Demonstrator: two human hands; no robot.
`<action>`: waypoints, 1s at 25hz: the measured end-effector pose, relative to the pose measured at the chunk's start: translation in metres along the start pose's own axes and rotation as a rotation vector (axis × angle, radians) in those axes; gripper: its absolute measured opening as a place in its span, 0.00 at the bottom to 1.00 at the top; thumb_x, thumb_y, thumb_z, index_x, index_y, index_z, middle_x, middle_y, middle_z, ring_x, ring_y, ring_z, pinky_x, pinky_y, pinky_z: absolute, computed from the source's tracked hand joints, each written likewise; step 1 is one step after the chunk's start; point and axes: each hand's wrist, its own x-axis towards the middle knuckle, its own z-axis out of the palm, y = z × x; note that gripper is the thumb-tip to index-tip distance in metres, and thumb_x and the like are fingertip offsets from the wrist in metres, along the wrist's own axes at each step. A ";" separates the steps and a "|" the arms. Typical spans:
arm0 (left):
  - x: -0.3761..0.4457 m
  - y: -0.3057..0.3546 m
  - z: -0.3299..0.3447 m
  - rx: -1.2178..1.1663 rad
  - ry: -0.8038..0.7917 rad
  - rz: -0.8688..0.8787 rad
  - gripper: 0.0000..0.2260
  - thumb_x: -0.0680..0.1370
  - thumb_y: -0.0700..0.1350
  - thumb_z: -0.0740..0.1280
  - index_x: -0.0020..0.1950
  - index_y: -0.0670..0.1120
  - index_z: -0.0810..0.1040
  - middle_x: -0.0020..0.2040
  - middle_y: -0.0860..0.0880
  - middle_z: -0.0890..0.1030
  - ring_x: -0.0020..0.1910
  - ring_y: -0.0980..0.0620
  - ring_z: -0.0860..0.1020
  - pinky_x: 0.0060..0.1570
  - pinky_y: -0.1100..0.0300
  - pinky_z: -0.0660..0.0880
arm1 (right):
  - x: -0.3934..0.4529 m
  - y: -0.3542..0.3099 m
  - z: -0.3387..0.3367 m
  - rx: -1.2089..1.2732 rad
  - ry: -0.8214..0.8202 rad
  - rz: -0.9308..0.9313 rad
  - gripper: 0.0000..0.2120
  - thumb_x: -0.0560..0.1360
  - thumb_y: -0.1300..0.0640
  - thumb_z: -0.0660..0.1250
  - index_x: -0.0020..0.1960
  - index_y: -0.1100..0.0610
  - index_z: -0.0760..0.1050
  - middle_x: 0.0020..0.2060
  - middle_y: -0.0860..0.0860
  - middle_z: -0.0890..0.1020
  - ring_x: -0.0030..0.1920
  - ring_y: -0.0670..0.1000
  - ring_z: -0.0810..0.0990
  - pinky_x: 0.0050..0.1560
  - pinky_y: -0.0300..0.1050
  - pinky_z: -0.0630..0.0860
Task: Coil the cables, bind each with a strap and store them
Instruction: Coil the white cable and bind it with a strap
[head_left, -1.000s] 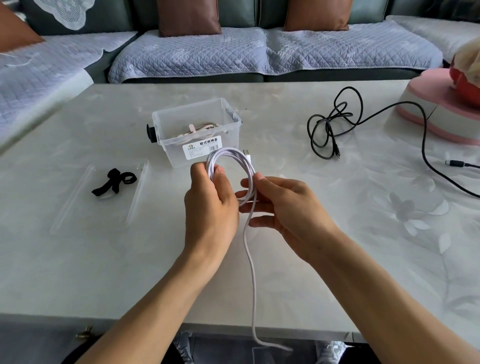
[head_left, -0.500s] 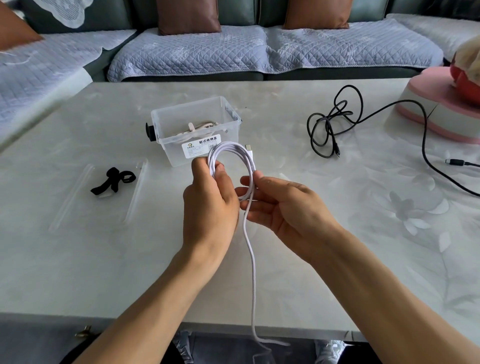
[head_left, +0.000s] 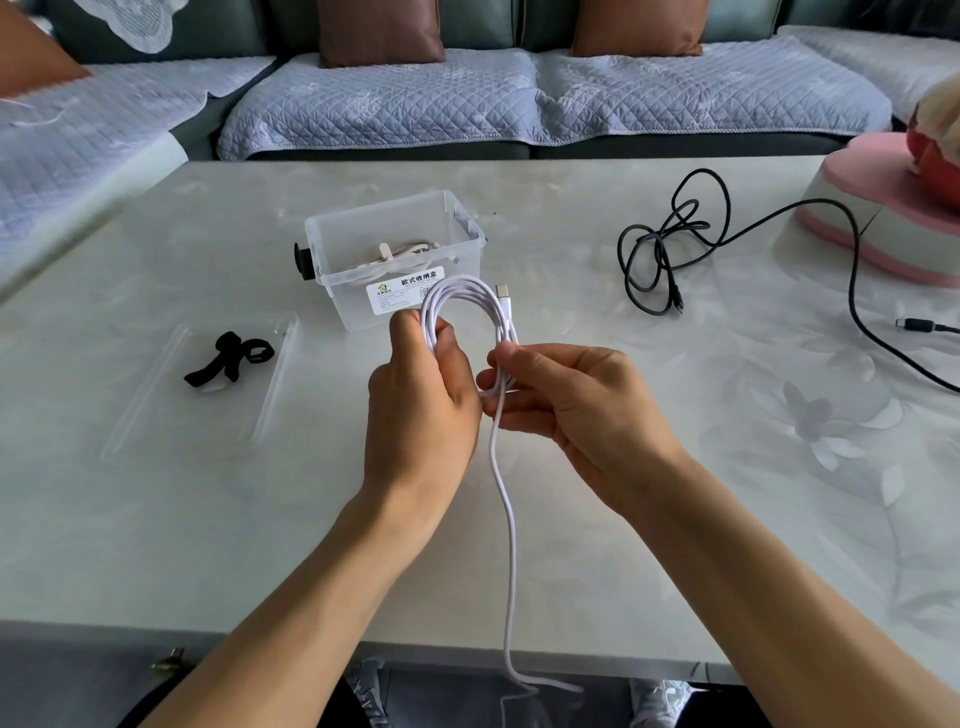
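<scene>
My left hand (head_left: 422, 395) grips a coil of white cable (head_left: 467, 301) above the table's middle. My right hand (head_left: 566, 400) pinches the same cable at the coil's right side. The cable's loose tail (head_left: 506, 519) hangs down past the table's front edge. A clear storage box (head_left: 457, 221) just behind the coil holds a beige bound cable (head_left: 395, 254). A black strap (head_left: 228, 358) lies on a clear lid (head_left: 156, 395) at the left. A tangled black cable (head_left: 660, 249) lies at the right.
A pink and white round stand (head_left: 883, 208) sits at the far right, with the black cable running past it to a plug (head_left: 917, 326). A sofa with quilted covers (head_left: 519, 98) lies behind the table (head_left: 208, 519).
The coil has gained cable as my right hand fed it round; the hanging tail has drawn slightly shorter. Both hands stay in about the same place.
</scene>
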 end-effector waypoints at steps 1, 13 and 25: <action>0.000 0.000 -0.001 -0.018 0.000 0.019 0.07 0.83 0.44 0.59 0.47 0.47 0.62 0.29 0.56 0.70 0.27 0.52 0.72 0.27 0.59 0.62 | -0.001 -0.001 0.000 -0.051 0.017 -0.031 0.08 0.77 0.60 0.68 0.44 0.64 0.82 0.37 0.59 0.85 0.36 0.53 0.85 0.36 0.40 0.79; 0.011 -0.004 -0.015 -0.247 -0.217 -0.322 0.11 0.79 0.54 0.63 0.47 0.46 0.75 0.30 0.47 0.79 0.24 0.51 0.75 0.28 0.60 0.69 | 0.001 -0.001 -0.007 -0.728 0.007 -0.298 0.16 0.79 0.59 0.63 0.35 0.63 0.77 0.25 0.55 0.80 0.25 0.50 0.81 0.30 0.36 0.74; 0.013 -0.011 -0.018 -0.320 -0.124 -0.006 0.08 0.82 0.44 0.62 0.55 0.47 0.81 0.24 0.53 0.75 0.22 0.57 0.73 0.28 0.69 0.67 | 0.004 0.000 -0.016 -0.731 -0.095 -0.325 0.07 0.77 0.60 0.67 0.44 0.61 0.82 0.32 0.53 0.82 0.29 0.53 0.80 0.34 0.46 0.81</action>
